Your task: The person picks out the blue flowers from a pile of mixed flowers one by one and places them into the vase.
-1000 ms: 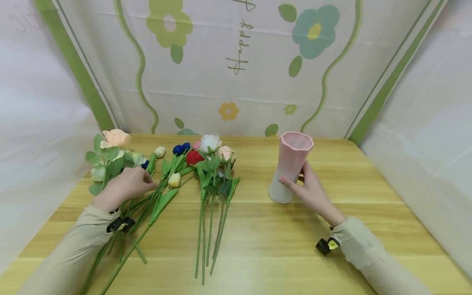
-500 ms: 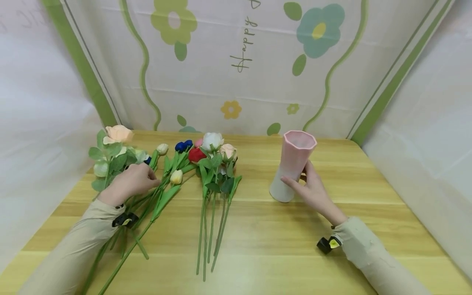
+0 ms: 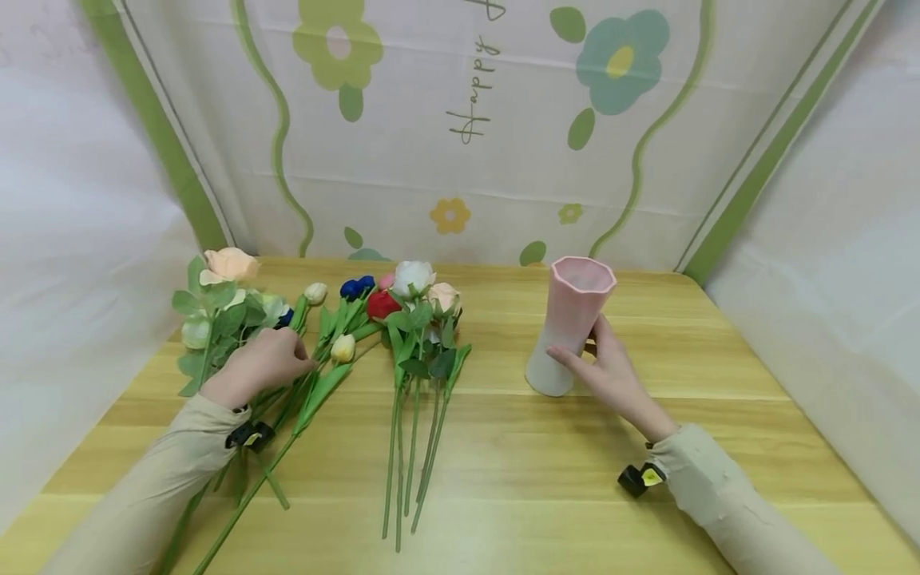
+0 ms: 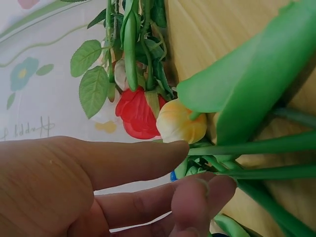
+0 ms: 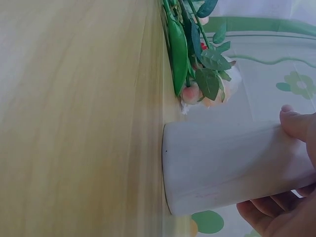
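Note:
In the head view, my left hand [image 3: 264, 366] is over a spread of artificial flowers on the left. Its thumb and fingertips lie close to the green stems [image 4: 276, 171], with a gap between them in the left wrist view. A yellow-white tulip [image 3: 343, 348] and a white tulip [image 3: 315, 293] lie near this hand. My right hand [image 3: 611, 375] holds a pink-and-white vase [image 3: 564, 331] around its side, thumb on the front, fingers partly hidden behind. The vase stands upright on the table, its opening facing up.
A second flower bunch, with a red bloom [image 3: 382, 304] and a white rose [image 3: 413, 278], lies mid-table, stems toward me. A peach rose [image 3: 230, 264] lies far left, blue flowers [image 3: 357, 287] between. Printed cloth [image 3: 402, 160] hangs behind the wooden table [image 3: 517, 479].
My left hand has shifted slightly right and toward me over the stems. My right hand and the vase keep their place; the head view has tilted a little.

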`<action>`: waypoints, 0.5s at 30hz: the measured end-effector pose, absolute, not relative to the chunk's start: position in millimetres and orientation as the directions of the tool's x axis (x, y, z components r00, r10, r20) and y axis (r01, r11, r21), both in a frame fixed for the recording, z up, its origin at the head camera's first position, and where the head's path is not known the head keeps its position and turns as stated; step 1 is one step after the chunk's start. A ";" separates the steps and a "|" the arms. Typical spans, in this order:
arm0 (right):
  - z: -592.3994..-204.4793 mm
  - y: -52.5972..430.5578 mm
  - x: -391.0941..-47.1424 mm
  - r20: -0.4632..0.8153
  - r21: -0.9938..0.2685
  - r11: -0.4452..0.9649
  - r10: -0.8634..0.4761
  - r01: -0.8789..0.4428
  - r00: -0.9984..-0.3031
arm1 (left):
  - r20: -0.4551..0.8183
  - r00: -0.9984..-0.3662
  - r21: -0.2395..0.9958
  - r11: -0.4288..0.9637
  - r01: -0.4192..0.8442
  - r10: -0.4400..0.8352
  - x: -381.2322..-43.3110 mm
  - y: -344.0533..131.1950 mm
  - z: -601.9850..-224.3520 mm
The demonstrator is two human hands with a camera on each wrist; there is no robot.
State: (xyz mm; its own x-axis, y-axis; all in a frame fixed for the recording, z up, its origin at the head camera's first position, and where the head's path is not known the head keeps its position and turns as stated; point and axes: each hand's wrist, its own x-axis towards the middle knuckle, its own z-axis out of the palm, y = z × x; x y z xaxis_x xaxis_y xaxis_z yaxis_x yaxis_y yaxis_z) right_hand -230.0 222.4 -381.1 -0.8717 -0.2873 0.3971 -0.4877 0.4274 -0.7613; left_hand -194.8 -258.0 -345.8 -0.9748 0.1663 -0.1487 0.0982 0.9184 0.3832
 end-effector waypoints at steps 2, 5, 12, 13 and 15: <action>-380.5 221.3 -228.9 0.386 -0.768 0.427 -0.286 -0.477 -0.877 | -0.151 -0.974 0.384 0.918 0.100 0.170 -194.6 -258.4 -347.4; -378.8 219.7 -227.0 0.377 -0.777 0.423 -0.279 -0.465 -0.883 | -0.151 -0.973 0.384 0.918 0.103 0.172 -194.8 -258.4 -348.8; -378.0 219.0 -227.3 0.366 -0.776 0.440 -0.267 -0.451 -0.891 | -0.184 -0.966 0.403 0.910 0.094 0.182 -195.5 -256.5 -351.3; -378.1 219.0 -227.5 0.366 -0.775 0.443 -0.266 -0.450 -0.892 | -0.189 -0.965 0.404 0.910 0.095 0.185 -195.9 -256.2 -352.0; -377.5 218.8 -227.5 0.369 -0.775 0.440 -0.267 -0.453 -0.890 | -0.189 -0.964 0.406 0.909 0.097 0.187 -197.2 -255.8 -353.4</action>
State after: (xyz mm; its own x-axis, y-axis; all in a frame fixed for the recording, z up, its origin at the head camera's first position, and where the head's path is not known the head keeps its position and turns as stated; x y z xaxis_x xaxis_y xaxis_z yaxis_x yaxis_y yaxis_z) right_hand -227.5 218.8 -377.5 -0.8902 -0.2671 0.3690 -0.4534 0.4403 -0.7750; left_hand -197.2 -255.8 -353.4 -0.9639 0.1874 -0.1890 0.0972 0.9089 0.4055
